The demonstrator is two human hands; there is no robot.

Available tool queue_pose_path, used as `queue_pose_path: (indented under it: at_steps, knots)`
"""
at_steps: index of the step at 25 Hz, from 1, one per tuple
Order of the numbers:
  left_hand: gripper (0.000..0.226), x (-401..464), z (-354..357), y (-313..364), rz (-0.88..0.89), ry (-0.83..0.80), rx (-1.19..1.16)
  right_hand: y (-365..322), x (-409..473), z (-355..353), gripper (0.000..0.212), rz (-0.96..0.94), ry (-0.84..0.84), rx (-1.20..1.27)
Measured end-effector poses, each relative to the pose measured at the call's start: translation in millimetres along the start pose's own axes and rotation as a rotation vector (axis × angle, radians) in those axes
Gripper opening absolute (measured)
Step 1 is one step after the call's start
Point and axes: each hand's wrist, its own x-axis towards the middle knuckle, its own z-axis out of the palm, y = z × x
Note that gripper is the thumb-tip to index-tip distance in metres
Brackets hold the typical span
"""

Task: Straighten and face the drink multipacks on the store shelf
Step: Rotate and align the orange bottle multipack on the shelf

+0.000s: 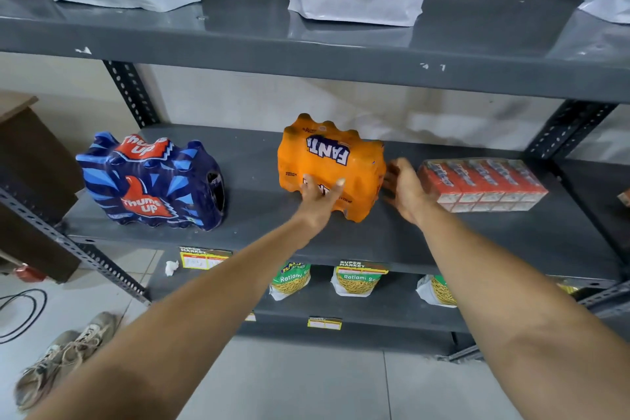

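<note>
The orange shrink-wrapped Fanta bottle multipack (pixel 329 167) sat mid-shelf on the grey metal shelf (pixel 409 239), turned askew with its lettering upside down. The left hand (pixel 320 196) lay flat against the pack's front face, fingers spread and pressing, not closed around anything. The right hand (pixel 404 189) was cupped open at the pack's right end, touching or just short of the wrap; which, I could not tell. To the left of the grip, well apart, stood the blue shrink-wrapped Thums Up bottle multipack (pixel 153 181), also angled. Just right of the right hand lay a red carton multipack of small drink boxes (pixel 484 184). The step in hand looked like squaring the orange pack. Next would probably call for a two-handed turn, then sliding it to the shelf's front edge.
</note>
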Motion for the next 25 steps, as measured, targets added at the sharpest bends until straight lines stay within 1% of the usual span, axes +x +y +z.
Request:
queue_pose_path:
  at_steps: [3, 5, 7, 8, 9, 11, 13, 15, 17, 18, 20, 22, 24, 25]
  knots:
    - [0.112, -4, 26, 5, 0.076, 0.018, -0.031, 10, -5, 3, 0.037, -0.088, 0.092, -0.022]
    - [0.123, -4, 35, 13, 0.069, 0.095, -0.055, 12, -9, 4, 0.037, -0.118, 0.128, -0.055]
    - [0.127, 2, 28, 13, 0.072, 0.170, -0.066, 13, -8, 0, 0.038, -0.130, 0.099, -0.124]
    - [0.122, 6, 20, 13, 0.088, 0.179, -0.069, 13, -9, -2, 0.040, -0.129, 0.061, -0.158]
    - [0.112, 10, 10, 12, 0.117, 0.174, -0.075, 12, -10, -2, 0.042, -0.119, 0.019, -0.189]
    - [0.083, 17, -12, 12, 0.183, 0.155, -0.079, 7, -13, 3, 0.046, -0.073, -0.048, -0.259]
    - [0.064, 25, -38, 14, 0.211, 0.117, -0.053, -4, -14, 13, 0.051, -0.132, -0.024, -0.335]
    - [0.059, 29, -59, 15, 0.211, 0.090, -0.044, -19, -7, 21, 0.059, -0.260, 0.032, -0.507]
    - [0.055, 31, -71, 15, 0.208, 0.095, -0.061, -38, 3, 24, 0.065, -0.338, -0.011, -0.622]
    - [0.050, 31, -74, 16, 0.204, 0.118, -0.077, -47, 9, 26, 0.064, -0.349, -0.050, -0.644]
    - [0.045, 33, -79, 18, 0.199, 0.218, -0.102, -62, 20, 29, 0.058, -0.332, -0.114, -0.681]
    - [0.048, 38, -83, 21, 0.157, 0.311, -0.101, -67, 25, 34, 0.050, -0.296, -0.150, -0.720]
    - [0.052, 40, -89, 29, 0.066, 0.333, -0.127, -62, 25, 39, 0.043, -0.236, -0.153, -0.709]
    - [0.055, 41, -91, 33, 0.015, 0.307, -0.155, -59, 23, 41, 0.042, -0.210, -0.150, -0.666]
